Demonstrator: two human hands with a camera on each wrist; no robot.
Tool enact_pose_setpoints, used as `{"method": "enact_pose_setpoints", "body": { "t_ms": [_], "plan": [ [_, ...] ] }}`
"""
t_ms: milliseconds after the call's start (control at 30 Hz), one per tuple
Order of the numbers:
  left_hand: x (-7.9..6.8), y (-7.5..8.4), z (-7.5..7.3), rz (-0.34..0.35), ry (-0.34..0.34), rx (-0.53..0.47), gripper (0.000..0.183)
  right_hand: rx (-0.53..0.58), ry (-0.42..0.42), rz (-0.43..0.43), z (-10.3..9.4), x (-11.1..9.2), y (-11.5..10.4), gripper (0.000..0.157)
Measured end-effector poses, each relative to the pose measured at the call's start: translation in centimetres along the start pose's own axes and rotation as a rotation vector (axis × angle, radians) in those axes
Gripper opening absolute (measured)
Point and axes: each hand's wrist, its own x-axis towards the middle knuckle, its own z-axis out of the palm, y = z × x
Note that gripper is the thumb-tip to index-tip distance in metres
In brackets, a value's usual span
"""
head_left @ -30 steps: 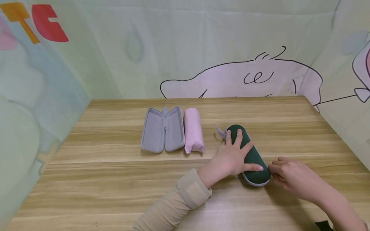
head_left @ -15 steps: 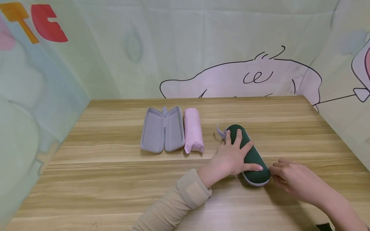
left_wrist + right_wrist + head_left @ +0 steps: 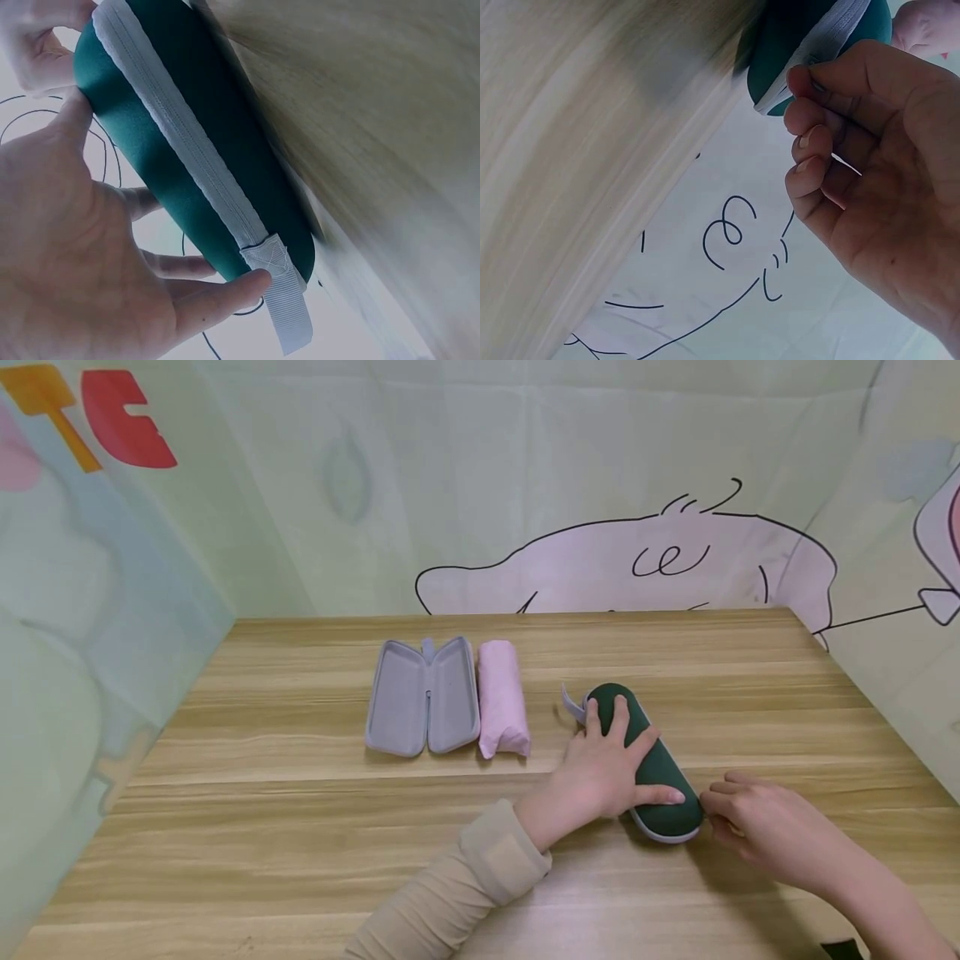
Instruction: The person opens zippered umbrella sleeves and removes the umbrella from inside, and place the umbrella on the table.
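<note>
A closed green case (image 3: 663, 772) lies on a wood-grain table (image 3: 300, 843), its long axis running slantwise from a far left end to a near right end, with both of a person's hands upon it. The left hand (image 3: 600, 772) spreads across the top of the case from its left side, fingers apart and curled round nothing; the right hand (image 3: 768, 818) sits at the near right end, fingers bent, thumb and forefinger pinching at the zipper (image 3: 821, 45). The hands are apart from each other, and the right is the nearer to that end, which appears to be the relation that counts. A grey strap (image 3: 289, 315) juts from the opposite end. Left of the case and farther off lie a pink bundle (image 3: 504, 697) and, beyond it, an open grey case (image 3: 397, 702). The fingertips hide any zipper pull; a dark item (image 3: 842, 950), nearer and right, is cut off and cannot be identified.
</note>
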Motion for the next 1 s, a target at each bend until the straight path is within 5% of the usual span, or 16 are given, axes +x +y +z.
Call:
{"method": "enact_pose_setpoints", "body": {
  "t_ms": [667,867,1000],
  "plan": [
    [0.7,0.6,0.0,0.007,0.021,0.032,0.084,-0.031,0.009,0.019,-0.2,-0.7,0.4,0.032],
    [2.2,-1.3,-0.5,0.181,0.068,0.078,0.082,-0.008,0.018,0.016,0.2,-0.5,0.6,0.034],
    [3.7,-2.7,-0.6,0.342,0.084,-0.003,0.067,0.002,0.006,0.021,0.4,-0.4,0.5,0.034]
  ]
}}
